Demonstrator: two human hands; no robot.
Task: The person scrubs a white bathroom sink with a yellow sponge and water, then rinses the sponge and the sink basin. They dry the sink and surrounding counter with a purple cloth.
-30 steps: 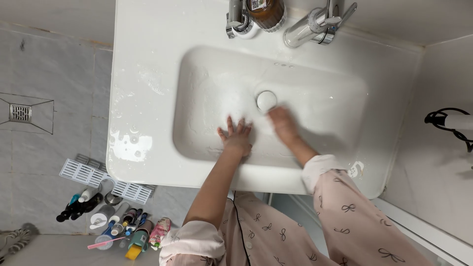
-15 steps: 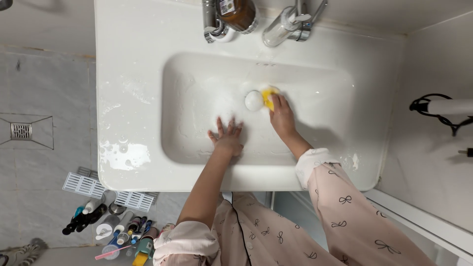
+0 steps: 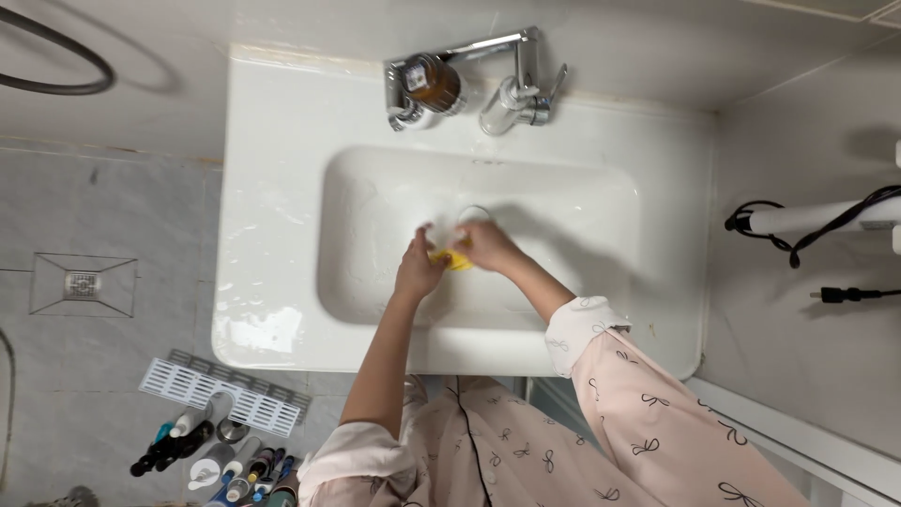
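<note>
- Head view: a white sink (image 3: pixel 282 188) fills the middle, wet and soapy. At its back edge stand a chrome tap (image 3: pixel 511 94) and a brown bottle (image 3: pixel 432 83).
- On the floor, lower left, lie a white grille (image 3: pixel 225 399) and a bunch of small bottles and tubes (image 3: pixel 216 460). A floor drain (image 3: pixel 83 284) is further left.
- In the basin, the left hand (image 3: pixel 419 268) and the right hand (image 3: pixel 488 246) come together near the drain plug (image 3: pixel 472 214).
- A yellow sponge (image 3: pixel 454 259) sits between them. Both hands touch it; which one grips it, I cannot tell.
</note>
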